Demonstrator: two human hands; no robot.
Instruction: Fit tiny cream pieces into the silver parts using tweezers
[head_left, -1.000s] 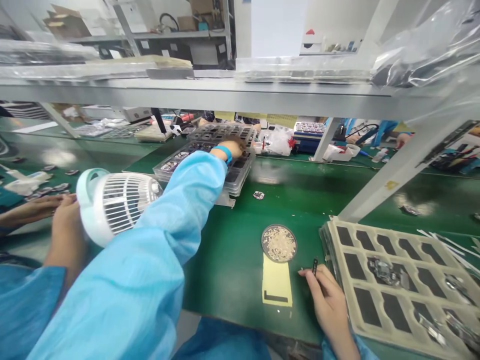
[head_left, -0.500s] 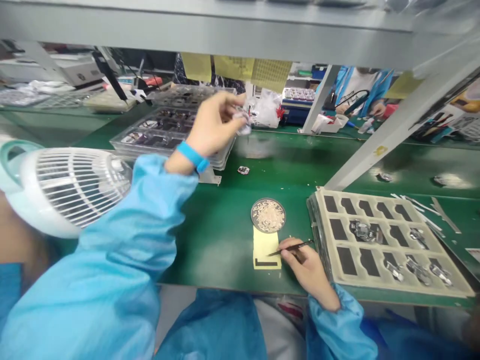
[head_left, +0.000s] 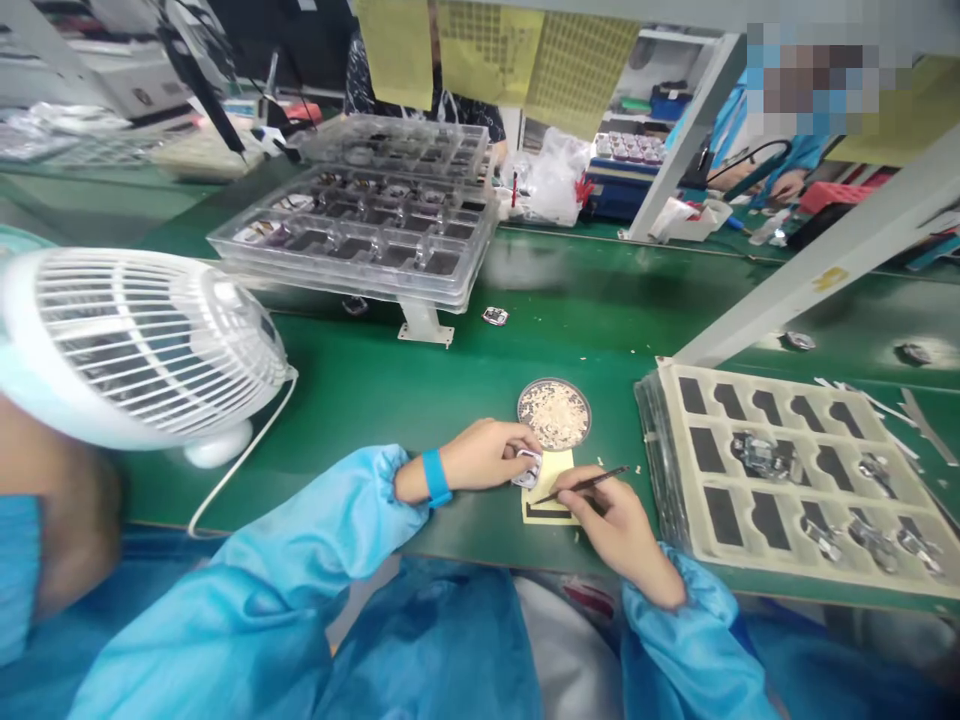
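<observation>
My left hand (head_left: 491, 455) is closed on a small, light-coloured watch-like case (head_left: 528, 469), held just over the left edge of a yellow paper (head_left: 556, 466). Dark tweezers (head_left: 592, 481) are pinched in my right hand (head_left: 611, 520), their tips pointing left over the paper near the case. A black L-shaped strip (head_left: 551, 513) shows on the paper's lower part. Behind the paper, partly over its top edge, sits a round dish (head_left: 519, 405) full of small pale bits.
To the right stands a beige compartment tray (head_left: 802, 562) with several small metal parts. Clear plastic trays (head_left: 337, 268) rest on a raised support at back left. A white fan (head_left: 150, 345) stands left; a loose small part (head_left: 495, 316) lies mid-bench. A slanted post (head_left: 795, 270) crosses the right side.
My left hand has come down and toward me from beside the clear trays, bringing the small case to the yellow paper. My right hand stays nearly in place with the tweezers.
</observation>
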